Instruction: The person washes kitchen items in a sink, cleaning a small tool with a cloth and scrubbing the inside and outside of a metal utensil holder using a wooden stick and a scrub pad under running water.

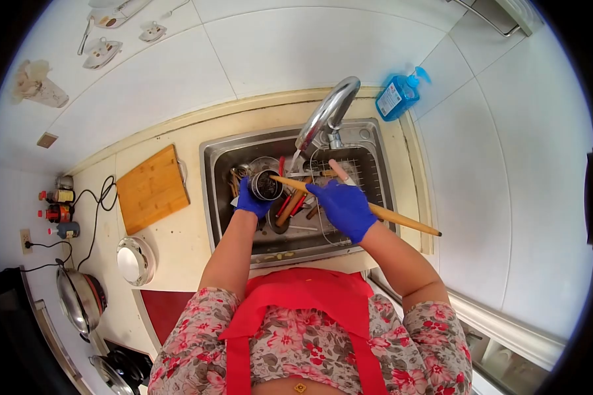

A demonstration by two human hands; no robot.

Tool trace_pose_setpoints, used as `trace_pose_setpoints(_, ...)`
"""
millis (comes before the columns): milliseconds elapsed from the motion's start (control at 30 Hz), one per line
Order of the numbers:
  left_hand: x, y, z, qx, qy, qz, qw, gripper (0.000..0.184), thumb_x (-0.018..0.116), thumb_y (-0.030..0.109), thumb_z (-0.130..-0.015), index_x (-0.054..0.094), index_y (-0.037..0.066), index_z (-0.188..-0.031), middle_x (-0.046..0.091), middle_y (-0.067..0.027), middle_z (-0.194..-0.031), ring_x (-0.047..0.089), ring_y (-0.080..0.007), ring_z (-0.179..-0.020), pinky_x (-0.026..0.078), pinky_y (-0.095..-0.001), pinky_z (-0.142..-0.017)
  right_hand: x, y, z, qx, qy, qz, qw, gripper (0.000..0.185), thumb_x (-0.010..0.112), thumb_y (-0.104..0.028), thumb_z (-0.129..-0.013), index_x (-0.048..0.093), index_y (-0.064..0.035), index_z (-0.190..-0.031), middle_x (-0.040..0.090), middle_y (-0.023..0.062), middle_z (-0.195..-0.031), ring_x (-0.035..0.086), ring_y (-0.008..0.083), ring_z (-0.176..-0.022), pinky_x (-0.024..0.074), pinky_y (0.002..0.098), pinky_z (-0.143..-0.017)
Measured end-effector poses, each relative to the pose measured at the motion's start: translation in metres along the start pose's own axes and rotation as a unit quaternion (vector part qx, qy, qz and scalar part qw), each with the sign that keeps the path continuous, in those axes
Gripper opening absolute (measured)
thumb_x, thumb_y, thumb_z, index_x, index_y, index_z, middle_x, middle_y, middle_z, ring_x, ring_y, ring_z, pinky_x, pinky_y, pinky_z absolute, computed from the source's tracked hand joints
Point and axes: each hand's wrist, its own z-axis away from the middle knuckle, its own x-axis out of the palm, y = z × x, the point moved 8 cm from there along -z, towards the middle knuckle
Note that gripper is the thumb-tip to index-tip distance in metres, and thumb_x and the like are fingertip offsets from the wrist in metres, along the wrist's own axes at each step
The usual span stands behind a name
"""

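Observation:
My left hand (pixel 253 203), in a blue glove, is closed around a small round metal cup (pixel 278 189) whose mouth faces up and whose inside looks dark. A long wooden stick (pixel 405 220) is gripped by my right hand (pixel 344 209), also blue-gloved. Its left end reaches the rim of the cup; the other end, dark at the tip, sticks out past the sink's right edge. Both hands are over the metal sink (pixel 211 197). Beneath them lie several utensils with red or wooden handles, partly hidden by the hands.
Water runs from the chrome faucet (pixel 329 112) behind the cup. A wire rack (pixel 369 172) sits in the sink's right side. Left on the counter are a cutting board (pixel 153 189) and a white bowl (pixel 136 261). A blue soap bottle (pixel 396 99) stands at the back right corner.

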Motion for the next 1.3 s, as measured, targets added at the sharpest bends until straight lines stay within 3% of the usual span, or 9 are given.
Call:
trace_pose_setpoints(300,0.002,-0.021,-0.001,-0.054,0.07,-0.004,0.996,0.047,0.035,0.046,-0.086,0.054,0.011,-0.112,0.058,-0.009,-0.11,0.053,-0.026,-0.103,0.041,-0.041,-0.094,0.062,-0.014,-0.02,0.024,-0.095,0.077,0.992,0.022,0.047,-0.017,-0.088,0.061,-0.0111,-0.104,0.059,0.0119,-0.072,0.058,0.0254,-0.062,0.0448,0.0358,-0.055)
trace_pose_setpoints(400,-0.002,-0.014,-0.005,-0.033,0.023,-0.012,0.999,0.045,0.038,0.047,-0.083,0.056,0.013,-0.106,0.061,-0.007,-0.104,0.056,-0.0256,-0.097,0.043,-0.0418,-0.09,0.052,-0.022,-0.014,-0.011,-0.112,-0.058,0.992,0.026,0.048,-0.014,-0.084,0.061,-0.0158,-0.107,0.061,0.0098,-0.074,0.061,0.0263,-0.068,0.0466,0.0371,-0.057)
trace_pose_setpoints(500,-0.024,0.001,-0.013,0.003,0.03,0.005,1.0,0.055,0.034,0.053,-0.085,0.049,0.012,-0.118,0.056,-0.009,-0.116,0.051,-0.026,-0.108,0.038,-0.0407,-0.098,0.029,-0.006,-0.007,0.085,-0.134,-0.197,0.967,0.026,0.047,-0.015,-0.085,0.061,-0.0164,-0.107,0.061,0.0089,-0.076,0.061,0.0253,-0.068,0.046,0.0365,-0.057)
trace_pose_setpoints(567,-0.024,0.002,-0.012,0.006,0.011,-0.001,1.0,0.051,0.035,0.05,-0.085,0.053,0.012,-0.114,0.058,-0.0083,-0.113,0.052,-0.0258,-0.105,0.04,-0.0412,-0.095,0.001,-0.016,-0.002,-0.023,-0.066,-0.047,0.996,0.023,0.048,-0.016,-0.085,0.062,-0.0145,-0.102,0.061,0.0112,-0.076,0.06,0.027,-0.068,0.0452,0.0374,-0.058)
trace_pose_setpoints(700,-0.014,-0.005,-0.005,-0.019,0.03,0.016,0.999,0.05,0.037,0.05,-0.085,0.055,0.011,-0.111,0.059,-0.0093,-0.112,0.053,-0.0267,-0.103,0.04,-0.0421,-0.095,-0.013,-0.02,-0.006,-0.036,-0.048,0.05,0.997,0.021,0.047,-0.017,-0.085,0.062,-0.0127,-0.1,0.06,0.0125,-0.076,0.06,0.0284,-0.067,0.0446,0.0392,-0.058)
trace_pose_setpoints(900,0.0,-0.022,-0.005,-0.057,0.051,-0.004,0.997,0.056,0.043,0.054,-0.083,0.05,0.01,-0.117,0.056,-0.0111,-0.114,0.052,-0.0294,-0.104,0.039,-0.0434,-0.096,0.058,-0.017,-0.02,0.038,-0.07,0.1,0.992,0.024,0.046,-0.017,-0.086,0.06,-0.013,-0.106,0.06,0.0132,-0.076,0.06,0.0294,-0.068,0.0454,0.04,-0.06)
trace_pose_setpoints(1067,-0.007,-0.006,-0.003,-0.021,0.049,-0.013,0.998,0.059,0.042,0.055,-0.083,0.048,0.01,-0.12,0.054,-0.0126,-0.116,0.051,-0.03,-0.105,0.038,-0.0439,-0.096,0.083,0.004,-0.007,0.097,-0.152,-0.27,0.946,0.034,0.047,-0.013,-0.084,0.055,-0.0173,-0.117,0.062,0.0138,-0.077,0.062,0.0275,-0.076,0.0471,0.0388,-0.064)
trace_pose_setpoints(1100,-0.009,0.0,-0.007,-0.012,0.022,0.009,1.0,0.056,0.04,0.053,-0.085,0.048,0.01,-0.12,0.054,-0.0126,-0.116,0.051,-0.0294,-0.106,0.038,-0.0433,-0.097,0.08,0.003,-0.007,0.095,-0.154,-0.269,0.946,0.034,0.047,-0.013,-0.084,0.055,-0.0173,-0.117,0.062,0.0138,-0.077,0.062,0.0275,-0.076,0.0471,0.0388,-0.064)
trace_pose_setpoints(1300,0.008,-0.013,-0.01,-0.02,0.012,-0.007,1.0,0.055,0.043,0.052,-0.083,0.05,0.01,-0.118,0.055,-0.0117,-0.115,0.051,-0.0292,-0.107,0.039,-0.0434,-0.097,0.066,0.004,-0.004,0.055,0.013,-0.073,0.996,0.035,0.048,-0.012,-0.084,0.054,-0.0162,-0.118,0.06,0.0152,-0.076,0.06,0.0294,-0.073,0.0465,0.0389,-0.061)
